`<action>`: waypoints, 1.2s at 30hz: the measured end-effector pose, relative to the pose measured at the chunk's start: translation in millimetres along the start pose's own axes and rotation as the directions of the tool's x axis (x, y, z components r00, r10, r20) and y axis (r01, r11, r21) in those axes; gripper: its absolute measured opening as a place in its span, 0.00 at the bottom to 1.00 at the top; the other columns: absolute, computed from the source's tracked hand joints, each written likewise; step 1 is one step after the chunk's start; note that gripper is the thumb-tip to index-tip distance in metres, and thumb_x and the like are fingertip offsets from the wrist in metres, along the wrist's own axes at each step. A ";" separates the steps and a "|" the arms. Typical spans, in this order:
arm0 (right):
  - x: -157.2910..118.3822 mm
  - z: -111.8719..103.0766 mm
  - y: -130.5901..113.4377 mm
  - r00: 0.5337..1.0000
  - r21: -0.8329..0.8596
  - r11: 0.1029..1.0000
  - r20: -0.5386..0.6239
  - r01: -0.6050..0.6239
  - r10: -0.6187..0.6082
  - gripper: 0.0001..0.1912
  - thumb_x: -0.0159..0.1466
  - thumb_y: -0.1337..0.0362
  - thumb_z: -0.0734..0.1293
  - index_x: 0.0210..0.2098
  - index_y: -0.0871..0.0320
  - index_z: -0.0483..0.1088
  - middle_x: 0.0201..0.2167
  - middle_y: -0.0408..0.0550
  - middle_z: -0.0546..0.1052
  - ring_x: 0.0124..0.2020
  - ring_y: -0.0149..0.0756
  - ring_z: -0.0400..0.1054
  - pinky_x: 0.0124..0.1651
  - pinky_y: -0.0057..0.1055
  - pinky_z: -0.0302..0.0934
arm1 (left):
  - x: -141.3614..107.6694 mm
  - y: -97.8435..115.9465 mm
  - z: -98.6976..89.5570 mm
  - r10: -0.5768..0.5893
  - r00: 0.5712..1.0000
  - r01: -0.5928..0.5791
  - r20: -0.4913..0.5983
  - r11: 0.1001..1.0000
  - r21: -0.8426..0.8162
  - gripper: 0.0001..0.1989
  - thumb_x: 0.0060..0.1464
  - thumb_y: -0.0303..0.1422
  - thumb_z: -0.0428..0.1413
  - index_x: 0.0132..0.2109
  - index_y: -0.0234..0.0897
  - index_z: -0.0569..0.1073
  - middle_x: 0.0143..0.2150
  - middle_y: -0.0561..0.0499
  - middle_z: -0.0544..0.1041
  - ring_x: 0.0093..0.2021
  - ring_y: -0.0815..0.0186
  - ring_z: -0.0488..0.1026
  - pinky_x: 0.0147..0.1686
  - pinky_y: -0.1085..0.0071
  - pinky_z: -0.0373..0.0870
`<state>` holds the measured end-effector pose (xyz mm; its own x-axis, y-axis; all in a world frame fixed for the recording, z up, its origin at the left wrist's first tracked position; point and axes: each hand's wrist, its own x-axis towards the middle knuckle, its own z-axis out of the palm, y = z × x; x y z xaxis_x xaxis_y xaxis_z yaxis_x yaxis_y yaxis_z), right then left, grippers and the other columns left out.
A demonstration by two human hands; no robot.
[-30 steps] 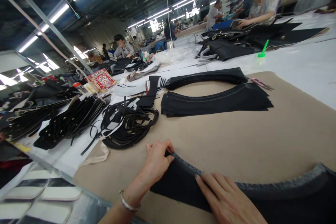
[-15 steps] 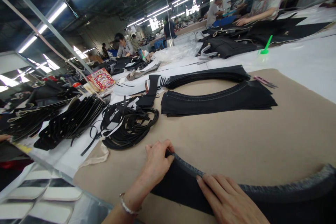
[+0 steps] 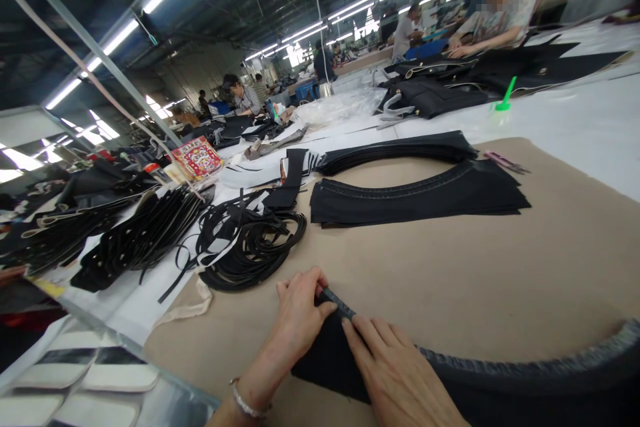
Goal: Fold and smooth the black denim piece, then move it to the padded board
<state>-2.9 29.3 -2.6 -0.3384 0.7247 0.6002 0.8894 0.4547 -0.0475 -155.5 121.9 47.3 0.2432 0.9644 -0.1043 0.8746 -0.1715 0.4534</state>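
Observation:
A black fabric piece (image 3: 333,353) with a curved, greyish pleated edge lies on the tan board (image 3: 430,267) in front of me. My left hand (image 3: 303,313) pinches its left corner at the edge between thumb and fingers. Just to the right, my right hand (image 3: 395,363) lies over the piece, its fingers along the curved edge and the fingertips close to my left thumb. The edge runs on to the right, out of the picture. Farther back on the board rest a stack of similar curved black pieces (image 3: 415,200) and a second stack (image 3: 395,152) behind it.
Left of the stacks lies a coil of black strips (image 3: 255,253). Pink-handled snips (image 3: 503,161) are at the board's far right. A green-capped nozzle (image 3: 506,97) stands behind. Black cut parts (image 3: 140,233) are piled at left. A co-worker (image 3: 495,13) works across the table.
My right hand has slid left along the curved edge, closer to my left hand. My left hand keeps its hold on the corner. The view has shifted slightly.

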 end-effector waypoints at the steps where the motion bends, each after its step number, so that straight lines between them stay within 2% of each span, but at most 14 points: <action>1: 1.0 3.4 -0.9 1.000 -0.006 1.000 0.005 -0.007 0.007 0.27 0.47 0.71 0.62 0.47 0.66 0.70 0.41 0.51 0.77 0.39 0.42 0.67 0.41 0.36 0.65 | 0.0 -1.7 0.3 0.001 1.000 -0.001 -0.006 1.000 -0.006 0.10 0.47 0.26 0.60 0.38 0.40 0.70 0.34 0.55 0.73 0.40 0.62 0.68 0.45 0.61 0.54; 8: 0.2 8.0 0.0 0.999 -0.024 1.000 0.036 0.000 0.001 0.27 0.46 0.71 0.64 0.47 0.67 0.72 0.39 0.51 0.76 0.36 0.41 0.65 0.38 0.36 0.64 | 2.9 -14.8 1.0 0.024 0.999 -0.026 -0.026 0.997 -0.074 0.11 0.49 0.21 0.56 0.38 0.41 0.70 0.34 0.57 0.74 0.39 0.65 0.70 0.46 0.63 0.57; 19: -0.9 8.8 0.3 0.999 -0.027 1.000 0.049 0.010 -0.009 0.25 0.51 0.67 0.66 0.49 0.63 0.70 0.41 0.51 0.75 0.38 0.41 0.65 0.40 0.35 0.64 | 11.0 -19.5 5.4 0.040 0.997 -0.047 -0.071 0.995 -0.093 0.11 0.47 0.20 0.57 0.36 0.40 0.68 0.27 0.58 0.72 0.33 0.65 0.70 0.38 0.67 0.62; 22: -1.3 8.9 -0.7 0.996 -0.045 0.999 0.087 0.012 -0.008 0.24 0.53 0.67 0.66 0.50 0.61 0.69 0.41 0.51 0.75 0.38 0.42 0.65 0.40 0.36 0.63 | 10.1 -20.3 7.0 0.065 0.994 -0.074 -0.091 0.993 -0.094 0.11 0.48 0.20 0.57 0.35 0.40 0.68 0.28 0.57 0.72 0.34 0.64 0.69 0.40 0.66 0.62; 25: -1.5 9.0 -1.9 0.994 -0.071 0.997 0.110 0.019 -0.011 0.23 0.54 0.67 0.65 0.50 0.59 0.69 0.41 0.51 0.74 0.39 0.42 0.65 0.41 0.37 0.63 | 3.5 -22.1 6.4 0.101 0.987 -0.115 -0.127 0.988 -0.104 0.07 0.52 0.22 0.55 0.35 0.39 0.69 0.33 0.54 0.73 0.38 0.63 0.70 0.43 0.65 0.63; 27: -1.0 8.8 -2.9 0.996 -0.068 0.998 0.087 0.017 -0.011 0.23 0.54 0.68 0.65 0.49 0.60 0.69 0.40 0.51 0.75 0.39 0.42 0.66 0.41 0.36 0.63 | -4.2 -25.8 4.9 0.154 0.976 -0.173 -0.154 0.978 -0.121 0.06 0.57 0.24 0.52 0.36 0.39 0.70 0.37 0.51 0.74 0.42 0.62 0.70 0.45 0.64 0.63; 29: -0.4 8.6 -4.1 0.998 -0.053 0.999 0.060 -0.002 0.005 0.23 0.52 0.69 0.64 0.49 0.62 0.70 0.40 0.51 0.75 0.38 0.41 0.66 0.41 0.37 0.63 | -12.9 -31.7 3.7 0.271 0.947 -0.291 -0.171 0.951 -0.106 0.10 0.62 0.26 0.47 0.41 0.39 0.73 0.41 0.48 0.75 0.45 0.61 0.69 0.46 0.64 0.64; 32: -1.0 9.1 -5.9 0.998 -0.036 0.999 0.046 -0.037 0.039 0.25 0.49 0.72 0.63 0.48 0.64 0.71 0.41 0.51 0.76 0.40 0.41 0.67 0.43 0.38 0.63 | -23.9 -41.5 4.4 0.494 0.859 -0.495 -0.135 0.869 0.032 0.18 0.63 0.26 0.42 0.52 0.40 0.73 0.48 0.46 0.75 0.50 0.58 0.68 0.50 0.60 0.62; 34: -2.6 10.3 -6.4 0.998 -0.027 0.999 0.046 -0.044 0.045 0.26 0.48 0.72 0.63 0.48 0.64 0.71 0.42 0.51 0.77 0.42 0.42 0.67 0.44 0.39 0.62 | -28.2 -46.2 6.1 0.547 0.833 -0.536 -0.081 0.835 0.123 0.20 0.62 0.24 0.43 0.55 0.41 0.72 0.52 0.46 0.74 0.52 0.57 0.67 0.51 0.58 0.60; 36: -4.0 11.7 -5.9 0.998 -0.016 0.999 0.049 -0.049 0.049 0.27 0.48 0.72 0.62 0.48 0.64 0.71 0.43 0.53 0.77 0.43 0.43 0.67 0.45 0.40 0.62 | -29.5 -48.6 7.3 0.529 0.846 -0.515 -0.062 0.842 0.161 0.22 0.61 0.22 0.43 0.56 0.42 0.72 0.53 0.46 0.74 0.53 0.56 0.66 0.50 0.57 0.59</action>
<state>-10.4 29.7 -14.0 -0.3089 0.7710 0.5570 0.9094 0.4108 -0.0642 -202.2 100.3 21.9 0.6426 0.7378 0.2065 0.6788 -0.6733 0.2931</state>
